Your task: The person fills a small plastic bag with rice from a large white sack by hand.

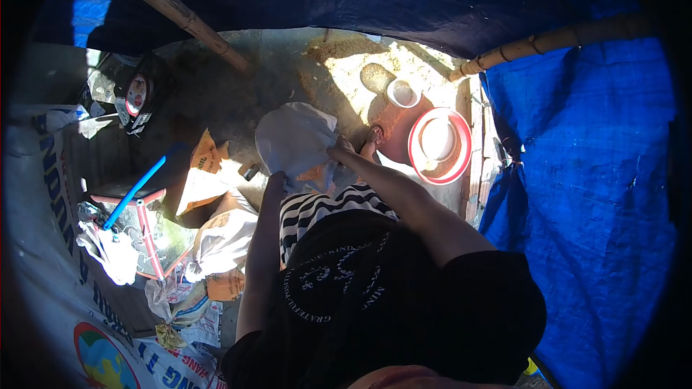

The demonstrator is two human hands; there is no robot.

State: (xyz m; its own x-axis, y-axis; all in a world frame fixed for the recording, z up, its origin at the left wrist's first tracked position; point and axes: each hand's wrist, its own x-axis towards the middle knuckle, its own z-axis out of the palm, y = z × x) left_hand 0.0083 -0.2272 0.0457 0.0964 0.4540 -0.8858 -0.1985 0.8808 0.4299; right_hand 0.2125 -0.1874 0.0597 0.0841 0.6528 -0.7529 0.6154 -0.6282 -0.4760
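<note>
A large white sack [292, 133] is held up in front of my lap, with an orange-brown patch low on its side. My left hand [278, 181] grips the sack's near left edge. At its right edge my right hand [340, 150] pinches the material. The fingers of both hands are small and partly in shadow. What the sack contains cannot be made out. Right of the sack stands a red-rimmed basin [463, 145] with a white round container [437, 138] inside. Beyond the basin sits a small white bowl [404, 93].
Yellowish grains [342, 49] are spread on the floor ahead. An orange and white bag [205, 166], a glass-sided box [155, 234] with a blue tube [137, 189], and plastic bags stand left. Bamboo poles [180, 18] and a blue tarp [591, 194] border the space.
</note>
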